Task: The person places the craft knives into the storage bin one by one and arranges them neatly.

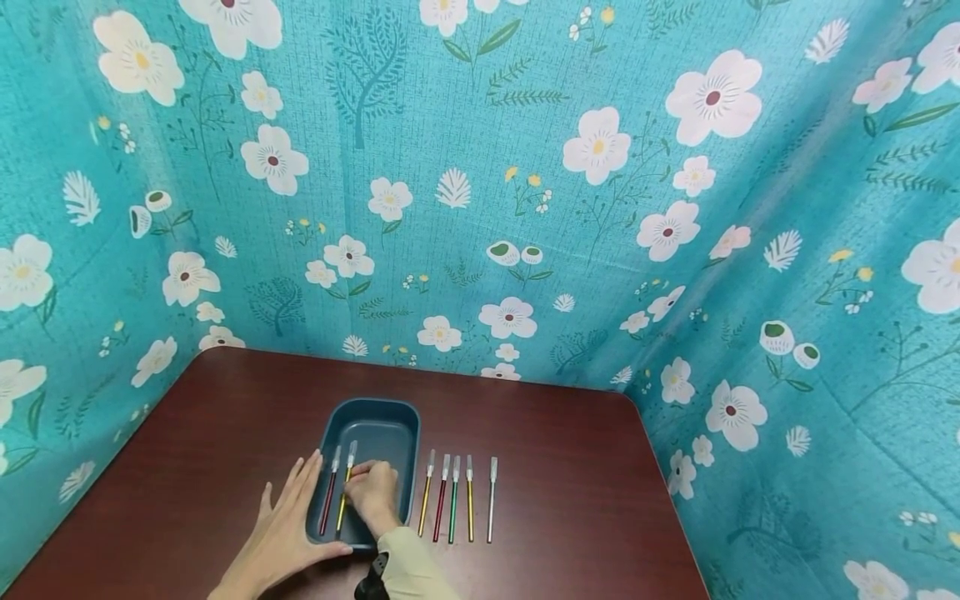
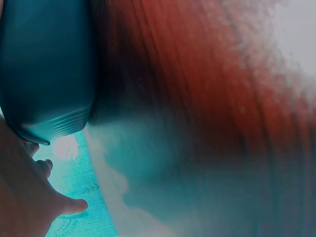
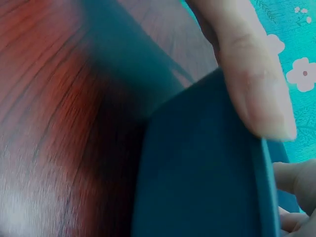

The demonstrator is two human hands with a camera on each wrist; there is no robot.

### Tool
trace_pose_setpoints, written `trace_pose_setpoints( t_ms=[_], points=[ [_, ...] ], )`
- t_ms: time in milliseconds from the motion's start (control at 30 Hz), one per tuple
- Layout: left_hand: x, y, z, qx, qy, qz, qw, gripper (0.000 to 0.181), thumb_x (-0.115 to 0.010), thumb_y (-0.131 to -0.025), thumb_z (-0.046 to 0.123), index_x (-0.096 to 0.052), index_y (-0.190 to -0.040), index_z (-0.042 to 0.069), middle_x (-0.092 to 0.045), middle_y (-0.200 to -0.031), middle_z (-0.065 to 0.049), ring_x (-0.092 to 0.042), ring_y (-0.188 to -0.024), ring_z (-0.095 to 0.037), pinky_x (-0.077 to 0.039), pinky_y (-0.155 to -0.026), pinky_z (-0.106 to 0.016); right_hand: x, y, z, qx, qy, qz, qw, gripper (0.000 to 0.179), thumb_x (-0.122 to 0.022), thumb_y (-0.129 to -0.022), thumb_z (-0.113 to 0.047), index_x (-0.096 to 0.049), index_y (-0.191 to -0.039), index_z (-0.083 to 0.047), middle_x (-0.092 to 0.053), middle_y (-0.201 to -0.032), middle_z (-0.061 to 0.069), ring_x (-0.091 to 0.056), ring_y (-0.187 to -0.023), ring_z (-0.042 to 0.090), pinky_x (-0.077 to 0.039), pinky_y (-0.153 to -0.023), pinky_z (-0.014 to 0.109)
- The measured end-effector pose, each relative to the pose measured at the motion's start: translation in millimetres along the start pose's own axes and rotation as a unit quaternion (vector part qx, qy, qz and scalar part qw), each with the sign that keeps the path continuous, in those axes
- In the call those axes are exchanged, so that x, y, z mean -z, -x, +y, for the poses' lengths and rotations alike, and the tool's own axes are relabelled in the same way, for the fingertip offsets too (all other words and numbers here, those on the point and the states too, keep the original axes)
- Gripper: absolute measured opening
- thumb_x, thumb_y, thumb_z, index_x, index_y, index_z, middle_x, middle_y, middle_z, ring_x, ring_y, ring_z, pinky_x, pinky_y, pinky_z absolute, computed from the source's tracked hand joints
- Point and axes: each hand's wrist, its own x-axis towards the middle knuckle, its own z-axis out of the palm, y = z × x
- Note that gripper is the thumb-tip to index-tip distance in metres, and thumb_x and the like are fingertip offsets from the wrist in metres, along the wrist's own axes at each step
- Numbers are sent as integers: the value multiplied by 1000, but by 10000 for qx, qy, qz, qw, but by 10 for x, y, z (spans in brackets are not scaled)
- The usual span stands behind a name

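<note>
A dark blue-grey tray [image 1: 381, 408] lies on the table. Inside it, a red craft knife [image 1: 327, 502] with a clear cap lies on the left. Beside that is a yellow craft knife [image 1: 342, 507], also capped, which my right hand [image 1: 375, 493] pinches near its middle from the right. My left hand [image 1: 281, 533] rests against the tray's left side with straight, spread fingers, its thumb along the near edge. The left wrist view shows this hand beside the tray's outer wall [image 2: 49, 59]. In the right wrist view, a right-hand finger [image 3: 261, 94] overlaps the tray's rim.
Right of the tray, several capped craft knives stand in a row: yellow, red, a green one [image 1: 453, 504], another yellow, and a silver one [image 1: 492, 504] slightly apart. The dark reddish-brown table [image 1: 585, 500] meets a blue floral curtain [image 1: 465, 250] at the back and sides.
</note>
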Motion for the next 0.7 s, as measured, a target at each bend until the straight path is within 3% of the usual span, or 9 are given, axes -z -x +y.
trace_pose_setpoints(
  t_ms=[167,467,700],
  points=[
    [-2,-6,-1,4,59,-4,10000,143,-85,-67,77,-14,-170,9,-23,-172,-21,-23,-154,-51,-14,-106,-88,-94,-2,37,-62,-269,121,9995,20,-83,-73,14,-73,-73,-3,-64,-55,-7,-58,-48,3,-53,-47,22],
    [13,-18,-7,-21,81,-1,10000,143,-85,-68,75,-10,-171,11,-20,-174,-19,-19,-156,-50,-11,-106,-89,-177,12,73,-68,-93,344,9993,20,-89,-70,10,-74,-70,-4,-65,-54,-8,-59,-54,1,-52,-54,22],
    [-1,3,-20,67,104,-72,9999,143,-86,-68,76,-11,-171,10,-21,-173,-21,-19,-154,-53,-10,-105,-90,-228,30,75,-199,-247,495,9983,21,-93,-70,7,-75,-71,-4,-68,-57,-6,-59,-53,2,-52,-54,22]
  ],
)
